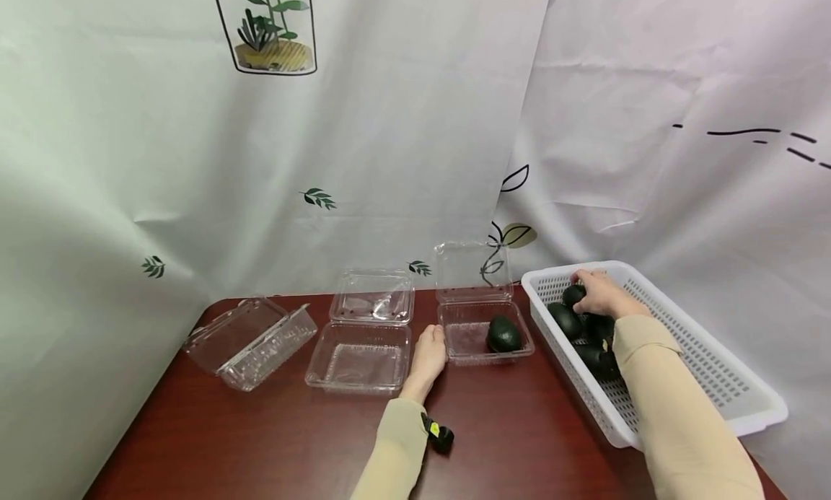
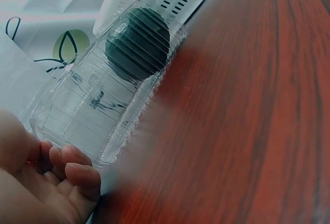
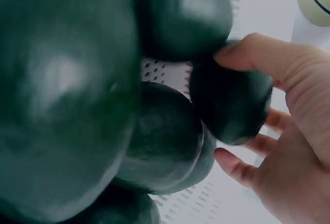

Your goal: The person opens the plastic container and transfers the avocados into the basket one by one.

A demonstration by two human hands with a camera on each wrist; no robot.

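In the head view my right hand [image 1: 604,295] reaches into the white basket and grips a dark green avocado [image 1: 574,296]. The right wrist view shows thumb and fingers around that avocado [image 3: 232,98], among several others. My left hand [image 1: 429,352] holds the near left side of an open clear plastic clamshell box [image 1: 464,334]. In the left wrist view, its thumb and curled fingers [image 2: 77,175] are at the box's end. One avocado [image 1: 503,334] lies in the right part of this box, whose lid stands raised behind.
The white perforated basket [image 1: 727,384] stands at the right, with several avocados at its left side. Left of my left hand sits another open clear box [image 1: 360,363]. A further clear box [image 1: 260,341] lies tilted at the far left of the reddish-brown table [image 1: 273,442].
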